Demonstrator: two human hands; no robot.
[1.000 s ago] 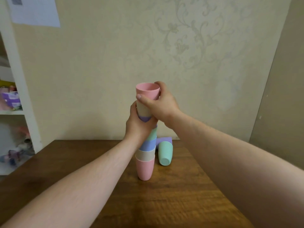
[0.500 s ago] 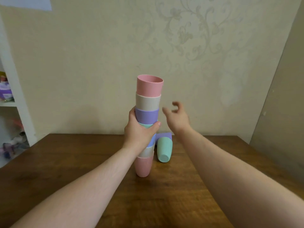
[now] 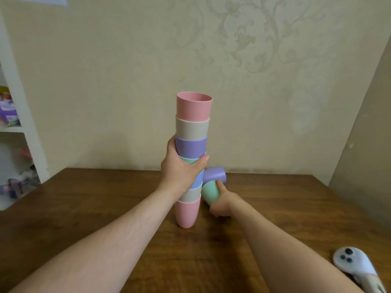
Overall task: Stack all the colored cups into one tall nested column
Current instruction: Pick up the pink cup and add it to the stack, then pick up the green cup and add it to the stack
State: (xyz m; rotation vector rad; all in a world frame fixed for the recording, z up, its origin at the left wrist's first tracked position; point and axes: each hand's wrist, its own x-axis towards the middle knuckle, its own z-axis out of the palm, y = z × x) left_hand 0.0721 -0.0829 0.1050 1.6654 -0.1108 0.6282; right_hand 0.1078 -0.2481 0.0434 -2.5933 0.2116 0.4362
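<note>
From the head camera, a tall stack of nested cups is seen upright on the table, topped by a pink cup. Its middle is wrapped by the left hand. Just beside its base, a lying green cup is gripped by the right hand, with a purple cup touching behind.

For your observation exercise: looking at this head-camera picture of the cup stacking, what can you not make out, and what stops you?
- Head view: middle of the cup column, covered by the left hand.
- Head view: whether the right hand has closed on the lying green cup; its fingers are behind it.
- Head view: lying purple cup, partly behind column and green cup.
- Head view: white object, cut off by the frame's bottom edge.
- Head view: shelf items, blurred.
</note>
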